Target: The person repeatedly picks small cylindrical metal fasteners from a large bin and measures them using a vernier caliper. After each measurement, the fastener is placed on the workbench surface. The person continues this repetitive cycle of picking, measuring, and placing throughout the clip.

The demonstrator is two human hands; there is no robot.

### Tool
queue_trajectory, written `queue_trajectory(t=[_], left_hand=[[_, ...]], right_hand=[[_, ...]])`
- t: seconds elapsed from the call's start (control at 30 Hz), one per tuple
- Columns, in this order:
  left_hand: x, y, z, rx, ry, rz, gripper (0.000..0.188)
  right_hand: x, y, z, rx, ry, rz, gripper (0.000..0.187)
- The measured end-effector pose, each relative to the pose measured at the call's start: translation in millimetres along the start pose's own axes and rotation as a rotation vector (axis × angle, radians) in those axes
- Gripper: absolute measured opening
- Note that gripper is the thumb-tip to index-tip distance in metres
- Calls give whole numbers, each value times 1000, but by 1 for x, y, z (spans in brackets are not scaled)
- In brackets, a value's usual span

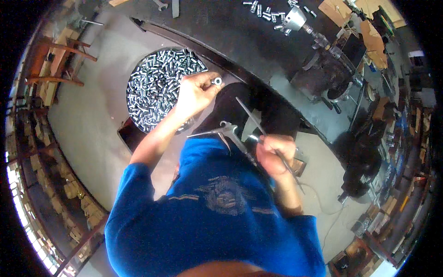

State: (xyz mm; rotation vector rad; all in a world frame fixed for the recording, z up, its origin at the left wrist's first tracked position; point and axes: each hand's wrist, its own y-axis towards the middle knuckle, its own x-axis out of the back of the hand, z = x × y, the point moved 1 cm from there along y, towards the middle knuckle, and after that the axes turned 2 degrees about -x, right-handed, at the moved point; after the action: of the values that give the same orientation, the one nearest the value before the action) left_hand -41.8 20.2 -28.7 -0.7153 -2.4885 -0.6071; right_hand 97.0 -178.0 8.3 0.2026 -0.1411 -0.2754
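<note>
At right edge of sleeve heap (154, 87), nearly closed left hand (198, 94) pinching metal sleeve (217, 81); farther right, closed right hand (277, 154) gripping thin rod (249, 113); step seemingly positioning sleeve, next move calling for steady pinch

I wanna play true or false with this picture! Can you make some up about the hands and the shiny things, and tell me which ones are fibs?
1. The left hand holds a small, shiny metal cylinder with a hole in its end. True.

2. The right hand holds nothing. False: it grips a long, thin, grey metal rod.

3. The big round bin has only a few small silvery metal pieces in it. False: there are heaps of them.

4. More small shiny metal parts lie on the dark tabletop near a silvery, cone-shaped metal machine part. True.

5. The person's short-sleeved T-shirt is yellow. False: it is blue.
</note>
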Motion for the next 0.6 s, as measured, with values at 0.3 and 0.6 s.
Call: queue_trajectory(t=[0.3,0.6], left_hand=[[-47,121,0,-259,343,170,25],[-106,243,3,-182,351,167,24]], right_hand=[[-14,-16,-8,-111,101,10,23],[-11,-22,-5,-232,198,-50,27]])
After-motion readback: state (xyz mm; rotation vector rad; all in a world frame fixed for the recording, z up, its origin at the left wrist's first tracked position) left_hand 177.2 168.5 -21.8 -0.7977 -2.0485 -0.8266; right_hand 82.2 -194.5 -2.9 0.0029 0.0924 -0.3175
